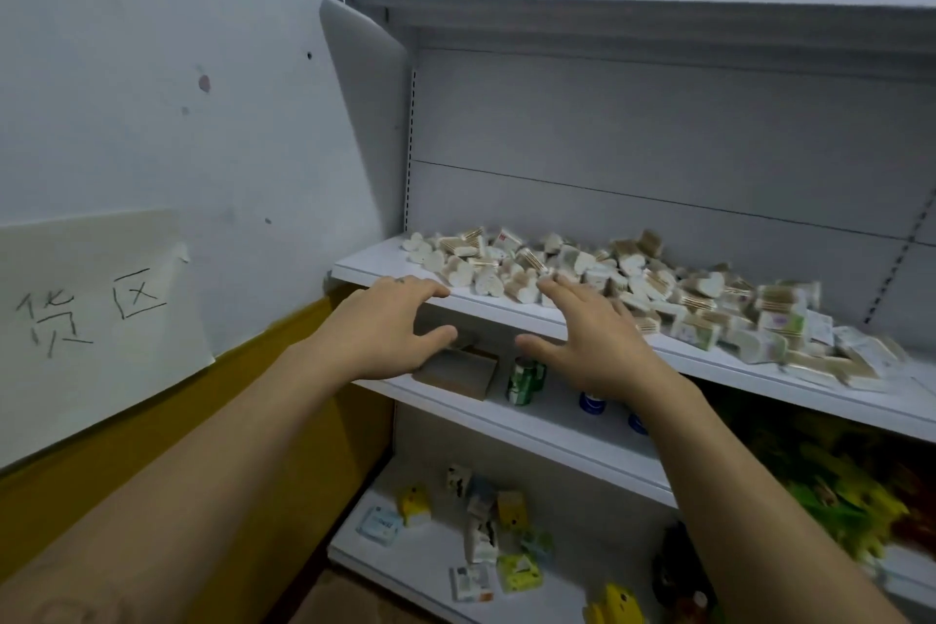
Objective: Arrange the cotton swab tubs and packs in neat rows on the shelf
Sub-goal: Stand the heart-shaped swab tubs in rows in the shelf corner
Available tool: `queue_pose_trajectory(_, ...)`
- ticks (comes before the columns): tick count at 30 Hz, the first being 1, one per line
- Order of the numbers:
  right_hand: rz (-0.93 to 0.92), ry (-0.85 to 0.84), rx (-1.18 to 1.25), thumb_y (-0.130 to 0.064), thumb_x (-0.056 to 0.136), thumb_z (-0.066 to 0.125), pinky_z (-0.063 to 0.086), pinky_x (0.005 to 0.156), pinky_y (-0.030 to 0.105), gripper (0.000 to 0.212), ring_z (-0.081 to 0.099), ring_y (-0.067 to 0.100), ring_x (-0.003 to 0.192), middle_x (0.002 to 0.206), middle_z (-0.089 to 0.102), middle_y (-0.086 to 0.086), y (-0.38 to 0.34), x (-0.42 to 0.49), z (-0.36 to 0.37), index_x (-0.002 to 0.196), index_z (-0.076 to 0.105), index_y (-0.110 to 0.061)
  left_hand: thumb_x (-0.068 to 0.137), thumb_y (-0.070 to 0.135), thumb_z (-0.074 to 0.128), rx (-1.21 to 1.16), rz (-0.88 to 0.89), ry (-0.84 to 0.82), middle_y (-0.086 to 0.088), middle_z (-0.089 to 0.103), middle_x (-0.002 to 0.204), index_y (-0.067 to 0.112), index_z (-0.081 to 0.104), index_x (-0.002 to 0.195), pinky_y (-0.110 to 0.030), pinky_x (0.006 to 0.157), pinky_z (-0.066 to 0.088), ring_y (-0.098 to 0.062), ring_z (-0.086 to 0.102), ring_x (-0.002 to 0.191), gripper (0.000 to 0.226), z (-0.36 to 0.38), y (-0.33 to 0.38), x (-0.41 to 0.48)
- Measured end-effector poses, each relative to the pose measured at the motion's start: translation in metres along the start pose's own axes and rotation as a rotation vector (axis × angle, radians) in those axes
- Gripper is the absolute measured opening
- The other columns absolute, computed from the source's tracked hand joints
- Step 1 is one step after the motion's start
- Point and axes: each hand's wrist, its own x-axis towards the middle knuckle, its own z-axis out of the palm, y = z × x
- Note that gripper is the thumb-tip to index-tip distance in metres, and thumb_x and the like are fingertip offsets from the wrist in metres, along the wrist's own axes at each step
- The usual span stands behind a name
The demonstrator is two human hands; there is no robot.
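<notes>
A jumbled heap of cotton swab tubs point(511, 269), several of them heart-shaped, lies on the white shelf point(375, 264), running from its left part toward the right. Flat cotton swab packs point(780, 319) are piled at the right end of the heap. My left hand point(385, 334) hovers at the shelf's front edge with fingers spread, left of the heap, holding nothing. My right hand point(587, 334) reaches with spread fingers to the heap's front edge; its fingertips are at the nearest tubs, and it grips nothing.
An upper shelf point(633, 10) overhangs the heap. The shelf below holds a cardboard box point(461, 370), a green can point(524, 380) and blue-capped items point(592, 403). The bottom shelf carries small scattered boxes point(486, 527). A wall with a paper sign point(86, 314) stands at left.
</notes>
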Motion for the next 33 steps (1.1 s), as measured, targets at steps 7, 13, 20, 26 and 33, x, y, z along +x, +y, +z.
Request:
queue_pose_trajectory(7, -0.020, 0.025, 0.000, -0.063, 0.089, 0.048, 0.007, 0.119, 0.051, 0.076, 0.010, 0.016, 0.147, 0.160, 0.015, -0.005, 0.003, 0.057, 0.027, 0.152, 0.017, -0.033, 0.092, 0.056, 0.051, -0.030, -0.015, 0.003, 0.007, 0.042, 0.148, 0.035, 0.037, 0.144, -0.037, 0.106, 0.041, -0.014, 0.040, 0.134, 0.057, 0.015, -0.034, 0.039)
queue_pose_trajectory(13, -0.039, 0.016, 0.030, -0.062, 0.089, 0.050, 0.011, 0.119, 0.051, 0.076, 0.012, 0.018, 0.147, 0.161, 0.013, -0.004, 0.021, 0.125, 0.055, 0.152, 0.017, -0.034, 0.092, 0.055, 0.052, -0.041, -0.086, -0.026, 0.007, 0.044, 0.147, 0.035, 0.039, 0.143, -0.037, 0.106, 0.043, -0.013, 0.041, 0.133, 0.057, 0.044, -0.064, 0.090)
queue_pose_trajectory(20, -0.082, 0.021, 0.092, -0.062, 0.088, 0.049, 0.014, 0.118, 0.049, 0.076, 0.014, 0.018, 0.147, 0.161, 0.013, -0.004, 0.055, 0.226, 0.076, 0.151, 0.017, -0.033, 0.093, 0.051, 0.052, -0.006, -0.126, -0.011, 0.009, 0.044, 0.147, 0.033, 0.043, 0.141, -0.037, 0.108, 0.038, -0.013, 0.038, 0.134, 0.052, 0.053, -0.090, 0.180)
queue_pose_trajectory(26, -0.158, 0.024, 0.137, -0.062, 0.087, 0.049, 0.016, 0.117, 0.053, 0.075, 0.016, 0.018, 0.146, 0.160, 0.018, -0.004, 0.070, 0.296, 0.094, 0.151, 0.021, -0.033, 0.093, 0.051, 0.051, 0.022, -0.176, 0.008, 0.010, 0.045, 0.146, 0.034, 0.043, 0.140, -0.036, 0.108, 0.037, -0.013, 0.038, 0.134, 0.051, 0.067, -0.111, 0.233)
queue_pose_trajectory(33, -0.207, 0.021, 0.190, -0.062, 0.088, 0.051, 0.018, 0.117, 0.051, 0.075, 0.017, 0.017, 0.146, 0.159, 0.019, -0.004, 0.073, 0.345, 0.111, 0.150, 0.023, -0.032, 0.094, 0.049, 0.051, 0.028, -0.236, 0.014, 0.011, 0.044, 0.146, 0.033, 0.042, 0.141, -0.032, 0.105, 0.035, -0.011, 0.036, 0.134, 0.050, 0.074, -0.142, 0.265)
